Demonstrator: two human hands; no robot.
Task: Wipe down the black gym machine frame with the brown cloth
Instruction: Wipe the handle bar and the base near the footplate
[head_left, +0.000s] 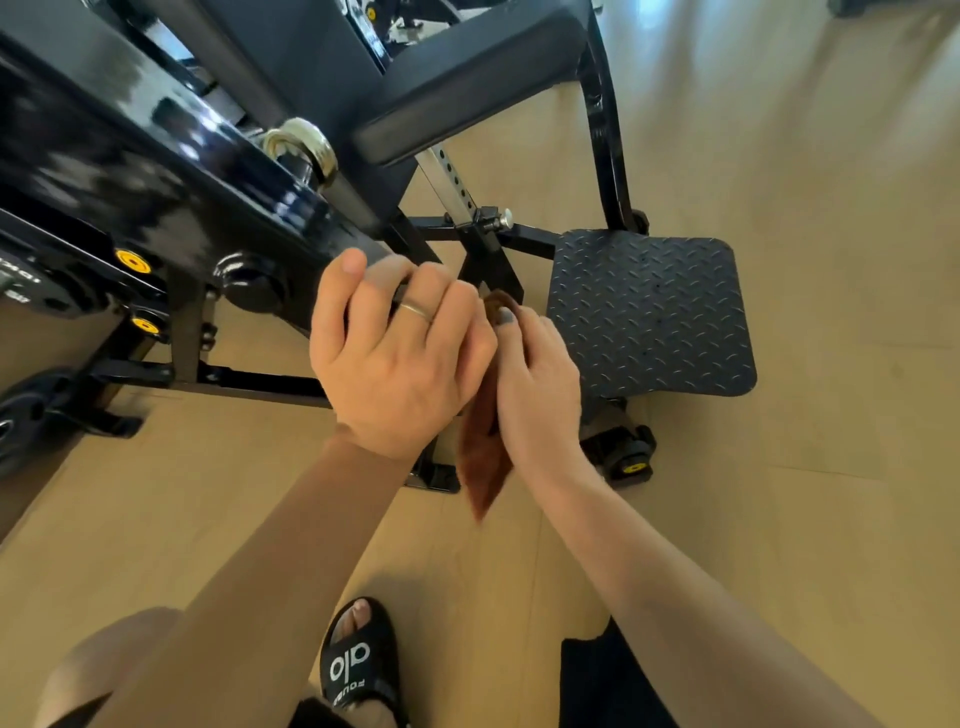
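Brown cloth (480, 457) mostly hidden between both hands, rust-coloured tail hanging blurred below the black frame (156, 171), right hand (540, 384) pinching it, left hand (395, 353) curled, its grip unclear.

cloth (483, 447) between hands, footplate (649, 317) right of frame (156, 171)

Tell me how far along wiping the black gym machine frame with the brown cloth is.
Nothing looks done for certain. In hand: the brown cloth hangs between both hands, gripped by the right hand, with the left hand beside it, off the metal. Left: the glossy black gym machine frame, which the cloth is not touching.
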